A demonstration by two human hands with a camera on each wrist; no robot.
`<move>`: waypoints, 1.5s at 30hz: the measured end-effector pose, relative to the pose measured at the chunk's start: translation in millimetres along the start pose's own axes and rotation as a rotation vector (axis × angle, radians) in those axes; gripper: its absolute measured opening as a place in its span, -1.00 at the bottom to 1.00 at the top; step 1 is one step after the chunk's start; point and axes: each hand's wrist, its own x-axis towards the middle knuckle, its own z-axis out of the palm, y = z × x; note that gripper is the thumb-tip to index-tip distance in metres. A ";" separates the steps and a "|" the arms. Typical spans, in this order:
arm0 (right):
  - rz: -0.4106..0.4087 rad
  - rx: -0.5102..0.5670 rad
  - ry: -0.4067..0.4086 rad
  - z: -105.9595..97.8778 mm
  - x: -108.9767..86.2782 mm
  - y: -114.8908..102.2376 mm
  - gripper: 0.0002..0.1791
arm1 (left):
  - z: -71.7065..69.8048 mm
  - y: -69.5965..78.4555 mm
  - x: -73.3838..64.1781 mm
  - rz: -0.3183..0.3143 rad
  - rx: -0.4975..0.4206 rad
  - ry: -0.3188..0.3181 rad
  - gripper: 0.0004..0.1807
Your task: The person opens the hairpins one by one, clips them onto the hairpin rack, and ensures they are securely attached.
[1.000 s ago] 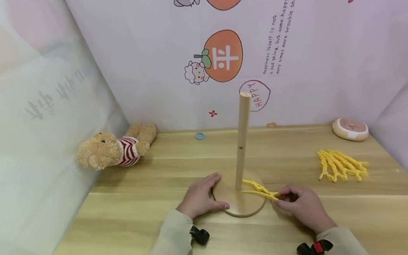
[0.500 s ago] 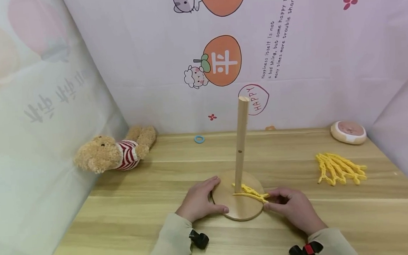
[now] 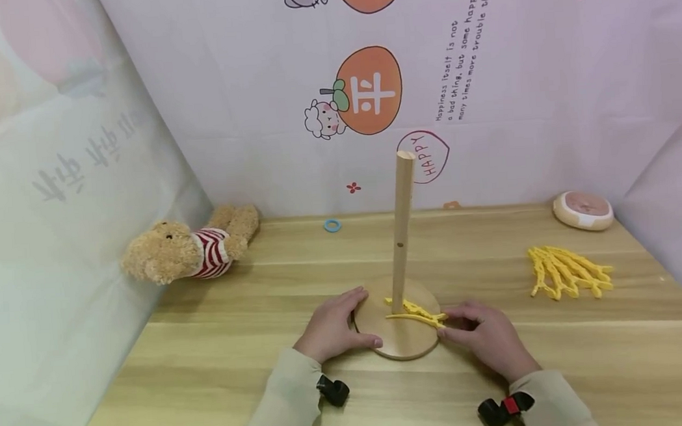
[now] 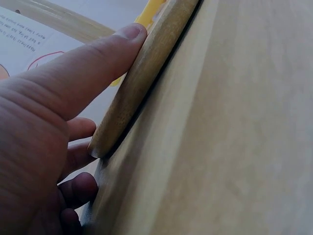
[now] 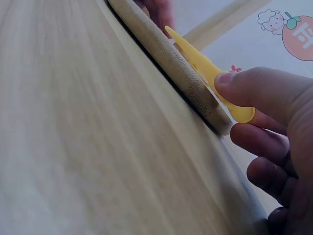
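A wooden stand has a round base (image 3: 404,343) flat on the table and an upright pole (image 3: 401,222). My left hand (image 3: 333,331) grips the base's left side, thumb on its top near the front and fingers round the rim, as the left wrist view shows. My right hand (image 3: 489,337) pinches one end of a yellow branch-shaped plastic piece (image 5: 208,71) between thumb and fingers. Low over the base, the piece's two long prongs lie on either side of the pole's foot. The pole hides part of the rear prong.
More yellow branched pieces (image 3: 570,272) lie together on the right of the table. A blue ring (image 3: 333,226) is at the back, a teddy bear (image 3: 187,248) lies at the back left, and a round beige-pink object (image 3: 584,210) sits at the back right. Printed cloth (image 3: 264,113) walls the table.
My right hand has moved left, bringing the yellow branch-shaped piece further over the base until its prongs straddle the pole. The left hand keeps its hold on the base.
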 end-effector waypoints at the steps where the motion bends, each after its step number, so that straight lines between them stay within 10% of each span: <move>1: -0.007 0.003 0.007 -0.1 0.5 0.2 -0.69 | -0.4 0.1 1.0 0.002 0.001 0.000 0.12; 33: 0.032 0.095 -0.049 13.7 9.8 -8.3 -0.60 | 2.3 2.5 5.9 0.012 0.007 -0.001 0.15; 45: 0.137 0.151 0.145 -2.1 9.2 0.5 -0.67 | -0.8 0.6 4.0 0.009 0.013 0.007 0.13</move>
